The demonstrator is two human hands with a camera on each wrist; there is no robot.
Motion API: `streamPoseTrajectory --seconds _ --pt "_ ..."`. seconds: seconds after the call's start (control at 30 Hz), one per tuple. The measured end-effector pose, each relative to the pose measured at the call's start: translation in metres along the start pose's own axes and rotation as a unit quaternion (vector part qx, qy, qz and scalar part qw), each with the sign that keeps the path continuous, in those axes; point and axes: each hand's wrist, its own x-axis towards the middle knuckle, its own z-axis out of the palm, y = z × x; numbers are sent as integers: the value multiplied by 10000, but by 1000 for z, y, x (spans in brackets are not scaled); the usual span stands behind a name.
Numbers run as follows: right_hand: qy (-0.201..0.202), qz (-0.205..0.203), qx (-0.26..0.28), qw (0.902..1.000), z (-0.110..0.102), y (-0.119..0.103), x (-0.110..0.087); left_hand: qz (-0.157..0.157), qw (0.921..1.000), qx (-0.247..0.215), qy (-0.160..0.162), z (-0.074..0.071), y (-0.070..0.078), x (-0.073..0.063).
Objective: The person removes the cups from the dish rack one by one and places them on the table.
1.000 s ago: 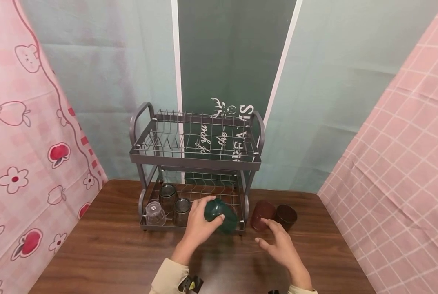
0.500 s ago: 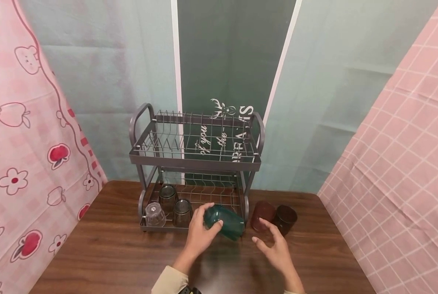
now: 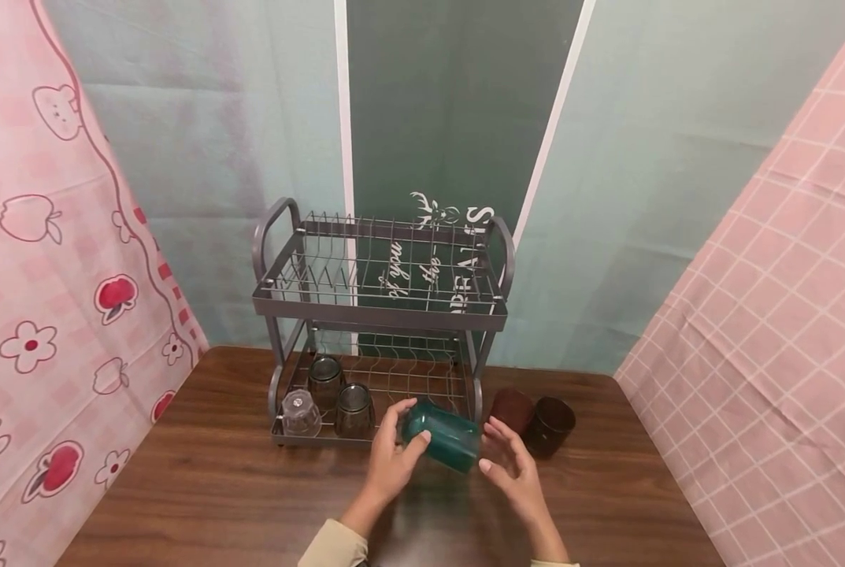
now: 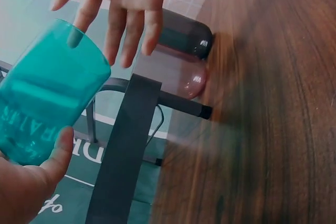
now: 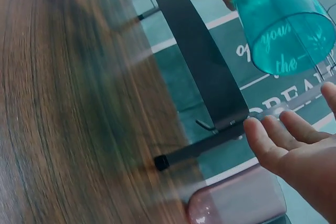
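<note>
In the head view my left hand (image 3: 392,461) grips a teal see-through glass (image 3: 450,437) at its rounded base end. The glass lies tilted in front of the rack's lower tier, its mouth toward the right. My right hand (image 3: 520,480) is beside that mouth, fingers apart and loosely bent, holding nothing. From the left wrist, one fingertip of the right hand shows through the teal glass (image 4: 52,87) at its rim; whether it touches is unclear. A reddish glass (image 3: 510,409) and a dark brown glass (image 3: 551,429) stand just beyond the right hand.
A grey two-tier dish rack (image 3: 379,315) stands at the back of the wooden table (image 3: 216,488). On its lower tier are a clear glass (image 3: 300,413) and two upturned grey glasses (image 3: 354,411). Curtains hang behind and at both sides.
My left hand has brought the teal glass toward me and slightly right, off the lower tier, turning its mouth rightward. My right hand has moved left, close to the glass's mouth.
</note>
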Motion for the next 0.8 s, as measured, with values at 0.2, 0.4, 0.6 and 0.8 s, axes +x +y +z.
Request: streamPoseTrajectory --seconds 0.2,0.4,0.6,0.8 --pt "-184 -3 350 9992 7 -2 2 -280 9992 -256 -116 2 3 -3" --pt "-220 95 679 9974 15 -1 6 -376 9986 -313 -202 5 -3 -6" --pt "-206 196 871 9958 17 1 6 -348 9986 -348 -186 5 0 -7" --pt "-242 5 726 9971 14 0 6 -291 9992 10 -265 1 6 -7"
